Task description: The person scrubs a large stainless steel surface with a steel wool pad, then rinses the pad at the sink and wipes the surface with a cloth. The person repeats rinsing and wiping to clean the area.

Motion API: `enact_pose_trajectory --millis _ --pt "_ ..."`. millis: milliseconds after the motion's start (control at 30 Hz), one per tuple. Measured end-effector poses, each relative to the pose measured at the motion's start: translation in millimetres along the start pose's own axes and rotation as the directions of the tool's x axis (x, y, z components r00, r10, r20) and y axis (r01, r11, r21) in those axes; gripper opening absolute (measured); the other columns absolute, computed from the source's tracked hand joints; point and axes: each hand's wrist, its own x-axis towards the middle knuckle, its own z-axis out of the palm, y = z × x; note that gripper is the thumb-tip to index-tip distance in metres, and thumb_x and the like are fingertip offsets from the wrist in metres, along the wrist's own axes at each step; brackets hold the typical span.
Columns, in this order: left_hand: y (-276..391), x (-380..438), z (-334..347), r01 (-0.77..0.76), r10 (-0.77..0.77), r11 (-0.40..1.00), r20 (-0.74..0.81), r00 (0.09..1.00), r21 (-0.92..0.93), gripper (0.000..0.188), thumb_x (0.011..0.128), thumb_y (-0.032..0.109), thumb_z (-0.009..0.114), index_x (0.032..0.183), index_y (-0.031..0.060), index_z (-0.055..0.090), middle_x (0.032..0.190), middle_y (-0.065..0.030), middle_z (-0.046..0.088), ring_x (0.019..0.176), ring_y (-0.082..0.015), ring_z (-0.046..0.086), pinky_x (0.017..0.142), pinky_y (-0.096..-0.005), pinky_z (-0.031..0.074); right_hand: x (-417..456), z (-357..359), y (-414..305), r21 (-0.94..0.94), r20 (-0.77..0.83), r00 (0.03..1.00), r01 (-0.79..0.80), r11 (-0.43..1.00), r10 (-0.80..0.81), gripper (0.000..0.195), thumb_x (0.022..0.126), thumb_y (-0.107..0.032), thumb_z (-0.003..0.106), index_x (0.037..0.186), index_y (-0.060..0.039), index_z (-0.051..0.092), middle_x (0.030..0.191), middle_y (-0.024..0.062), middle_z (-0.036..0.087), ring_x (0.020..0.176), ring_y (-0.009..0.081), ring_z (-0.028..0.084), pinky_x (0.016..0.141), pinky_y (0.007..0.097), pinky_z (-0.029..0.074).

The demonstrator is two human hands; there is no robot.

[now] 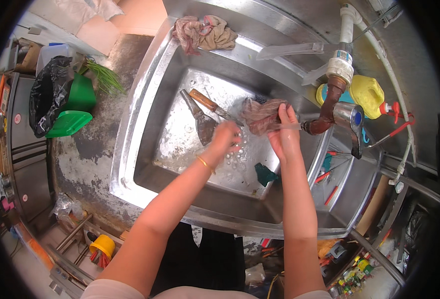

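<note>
My right hand [288,135] grips a wet brown striped cloth [261,116] beside the tap's clear outlet tube [285,127], over a stainless steel sink [160,164]. My left hand [225,140], blurred, has its fingers partly curled near the cloth; whether it holds anything does not show. On the sink floor behind it lie a tool with a wooden handle [204,99] and a dark, wide-bladed tool with a metal handle [204,125]. A dark green scouring pad [265,174] rests at the near right of the basin.
Two crumpled cloths [205,33] lie on the far rim. A rusty tap [328,104] with a lever juts in from the right, before a yellow jug [367,95]. Red-handled tools [331,195] lie in the side basin. A green bin [79,91] stands left.
</note>
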Motion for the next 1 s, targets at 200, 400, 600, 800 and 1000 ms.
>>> enact_pose_trajectory --millis 200,400,600,800,1000 --pt "17.8 71.2 14.8 0.367 -0.148 0.829 0.467 0.872 -0.422 0.036 0.087 0.033 0.041 0.104 0.0039 0.054 0.099 -0.0117 0.061 0.090 -0.0245 0.058 0.080 -0.0367 0.048 -10.3 17.1 1.4 0.086 0.175 0.983 -0.075 0.993 0.059 0.021 0.089 -0.020 0.053 0.106 -0.0076 0.054 0.103 0.0051 0.057 0.098 0.0187 0.053 0.084 0.0342 0.044" --pt "11.1 58.2 43.8 0.434 -0.008 0.752 0.652 0.758 -0.496 0.029 0.089 0.027 0.038 0.093 0.0064 0.058 0.090 -0.0097 0.060 0.077 -0.0211 0.059 0.071 -0.0350 0.050 11.3 -4.0 60.7 -0.841 0.183 0.782 0.438 0.317 -0.596 0.028 0.083 -0.025 0.058 0.097 -0.0020 0.055 0.103 0.0172 0.055 0.100 0.0285 0.052 0.083 0.0389 0.042" --pt "-1.1 36.5 44.3 0.255 -0.090 0.908 0.442 0.892 -0.331 0.029 0.091 0.032 0.039 0.101 0.0102 0.055 0.085 -0.0046 0.059 0.074 -0.0173 0.056 0.062 -0.0280 0.047 34.1 -13.2 72.8 -0.964 -0.002 0.839 0.144 0.225 -0.544 0.026 0.079 -0.024 0.058 0.073 0.0019 0.060 0.080 0.0236 0.058 0.078 0.0343 0.056 0.071 0.0408 0.043" --pt "-40.0 28.4 44.3 0.231 -0.186 0.954 0.227 0.956 -0.190 0.023 0.091 0.034 0.041 0.093 0.0146 0.055 0.080 0.0005 0.055 0.060 -0.0126 0.047 0.050 -0.0257 0.037 71.7 -45.7 78.5 -0.948 -0.197 0.832 -0.027 0.317 -0.519 0.024 0.071 -0.016 0.056 0.062 0.0059 0.056 0.056 0.0206 0.055 0.051 0.0322 0.052 0.056 0.0414 0.042" --pt "-8.2 16.5 45.5 0.308 -0.231 0.916 0.291 0.928 -0.256 0.020 0.090 0.032 0.045 0.094 0.0140 0.054 0.082 0.0012 0.058 0.066 -0.0111 0.051 0.055 -0.0267 0.041 94.2 -71.9 66.4 -0.836 -0.338 0.806 -0.019 0.549 -0.486 0.030 0.075 -0.026 0.062 0.060 -0.0003 0.054 0.058 0.0090 0.057 0.051 0.0191 0.051 0.054 0.0357 0.043"
